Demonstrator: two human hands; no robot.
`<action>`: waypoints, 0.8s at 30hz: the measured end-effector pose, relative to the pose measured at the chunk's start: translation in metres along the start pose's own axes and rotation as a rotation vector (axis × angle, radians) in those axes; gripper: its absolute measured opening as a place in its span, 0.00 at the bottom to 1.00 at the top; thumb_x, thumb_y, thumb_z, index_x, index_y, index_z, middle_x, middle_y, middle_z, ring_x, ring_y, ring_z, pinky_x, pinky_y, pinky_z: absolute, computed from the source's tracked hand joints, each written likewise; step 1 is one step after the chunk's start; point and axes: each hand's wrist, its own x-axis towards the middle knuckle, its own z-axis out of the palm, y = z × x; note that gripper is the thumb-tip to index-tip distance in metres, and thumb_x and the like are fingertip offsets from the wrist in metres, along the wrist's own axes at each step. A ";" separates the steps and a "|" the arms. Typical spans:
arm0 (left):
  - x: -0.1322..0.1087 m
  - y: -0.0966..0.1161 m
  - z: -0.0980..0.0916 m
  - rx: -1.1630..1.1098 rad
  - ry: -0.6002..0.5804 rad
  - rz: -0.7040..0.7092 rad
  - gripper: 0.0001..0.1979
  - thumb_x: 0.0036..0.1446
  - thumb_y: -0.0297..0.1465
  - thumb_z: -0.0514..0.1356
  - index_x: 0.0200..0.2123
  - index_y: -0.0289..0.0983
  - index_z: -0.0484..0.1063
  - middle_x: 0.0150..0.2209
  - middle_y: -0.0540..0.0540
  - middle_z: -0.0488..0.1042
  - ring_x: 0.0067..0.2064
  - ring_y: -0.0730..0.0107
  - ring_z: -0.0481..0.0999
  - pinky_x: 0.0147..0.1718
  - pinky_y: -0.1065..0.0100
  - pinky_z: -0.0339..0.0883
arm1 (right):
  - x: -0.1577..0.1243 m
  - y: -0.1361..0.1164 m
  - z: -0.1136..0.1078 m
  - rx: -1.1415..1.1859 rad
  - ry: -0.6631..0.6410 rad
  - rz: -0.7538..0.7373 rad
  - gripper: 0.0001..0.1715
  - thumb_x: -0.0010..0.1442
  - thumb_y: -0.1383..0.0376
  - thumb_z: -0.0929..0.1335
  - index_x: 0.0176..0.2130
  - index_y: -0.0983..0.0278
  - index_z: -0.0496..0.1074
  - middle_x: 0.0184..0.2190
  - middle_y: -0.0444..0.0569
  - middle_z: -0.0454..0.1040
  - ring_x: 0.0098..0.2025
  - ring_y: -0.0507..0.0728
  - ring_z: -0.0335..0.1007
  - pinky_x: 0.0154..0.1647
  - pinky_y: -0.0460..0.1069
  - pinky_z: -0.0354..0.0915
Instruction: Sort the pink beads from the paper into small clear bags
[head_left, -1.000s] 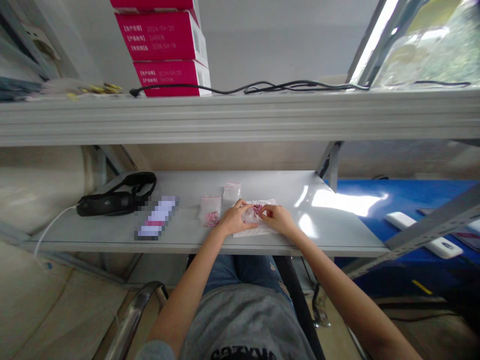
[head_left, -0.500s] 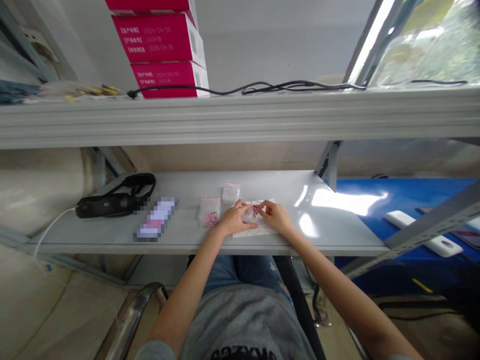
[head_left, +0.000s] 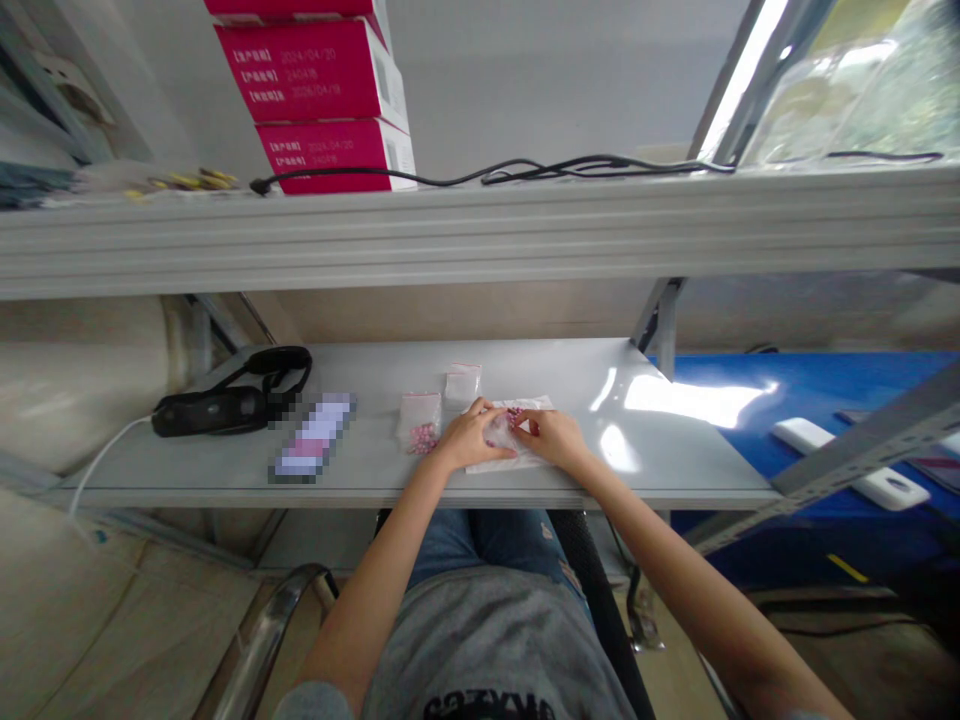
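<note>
Both my hands meet over a white sheet (head_left: 525,461) on the grey shelf-table (head_left: 375,470). My left hand (head_left: 469,438) pinches a small clear plastic bag (head_left: 498,431). My right hand (head_left: 551,435) has its fingers pinched together at the bag's mouth, beside a little heap of pink beads (head_left: 516,413) on the sheet. What the right fingertips hold is too small to make out. Left of my hands lies a small bag with pink beads (head_left: 420,422), and an empty-looking small bag (head_left: 462,384) lies behind it.
A black strap device (head_left: 232,400) with a white cable and a flat pixelated object (head_left: 313,438) lie at the left. Red boxes (head_left: 322,95) and a black cable (head_left: 525,172) sit on the upper shelf. A blue table (head_left: 787,400) with a white device (head_left: 840,462) is at the right.
My right hand has shifted slightly left toward the bag's mouth. The left hand keeps its hold on the bag. The view has drifted a little.
</note>
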 end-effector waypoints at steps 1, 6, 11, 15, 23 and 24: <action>0.000 0.000 0.000 -0.001 -0.002 -0.001 0.39 0.38 0.48 0.66 0.54 0.41 0.63 0.49 0.44 0.63 0.46 0.62 0.70 0.48 0.62 0.64 | 0.000 0.000 0.000 -0.003 0.004 -0.005 0.16 0.57 0.57 0.62 0.41 0.57 0.75 0.29 0.48 0.76 0.29 0.55 0.70 0.26 0.45 0.55; 0.000 0.001 -0.001 -0.010 -0.003 -0.012 0.38 0.38 0.47 0.66 0.53 0.41 0.63 0.49 0.44 0.63 0.46 0.62 0.70 0.48 0.62 0.64 | 0.000 0.001 -0.001 0.052 0.028 0.016 0.15 0.56 0.59 0.63 0.39 0.58 0.75 0.27 0.46 0.75 0.26 0.53 0.68 0.25 0.45 0.54; -0.001 0.003 -0.002 -0.002 -0.002 -0.010 0.37 0.39 0.48 0.65 0.53 0.41 0.64 0.48 0.44 0.63 0.45 0.62 0.71 0.46 0.63 0.66 | 0.001 0.000 0.000 0.193 0.044 0.014 0.15 0.56 0.58 0.63 0.38 0.60 0.75 0.23 0.45 0.73 0.23 0.51 0.64 0.23 0.44 0.51; -0.001 0.002 -0.002 0.005 -0.002 -0.004 0.37 0.40 0.48 0.65 0.53 0.41 0.63 0.48 0.45 0.63 0.44 0.62 0.71 0.46 0.63 0.66 | 0.001 -0.002 0.002 0.257 0.027 -0.034 0.16 0.56 0.58 0.63 0.38 0.60 0.75 0.23 0.45 0.73 0.23 0.51 0.63 0.24 0.44 0.51; -0.001 0.002 -0.003 0.015 -0.002 0.011 0.37 0.41 0.50 0.63 0.53 0.41 0.63 0.47 0.44 0.63 0.44 0.62 0.71 0.46 0.63 0.65 | 0.002 0.005 -0.004 0.168 0.108 0.080 0.17 0.57 0.55 0.62 0.37 0.60 0.75 0.23 0.45 0.72 0.23 0.51 0.64 0.23 0.44 0.50; -0.001 0.003 -0.003 0.014 -0.005 0.010 0.37 0.41 0.50 0.63 0.53 0.41 0.63 0.47 0.45 0.63 0.44 0.63 0.71 0.46 0.63 0.66 | 0.002 0.005 -0.004 0.149 0.108 0.093 0.17 0.57 0.55 0.62 0.38 0.60 0.75 0.24 0.46 0.73 0.24 0.51 0.64 0.23 0.44 0.50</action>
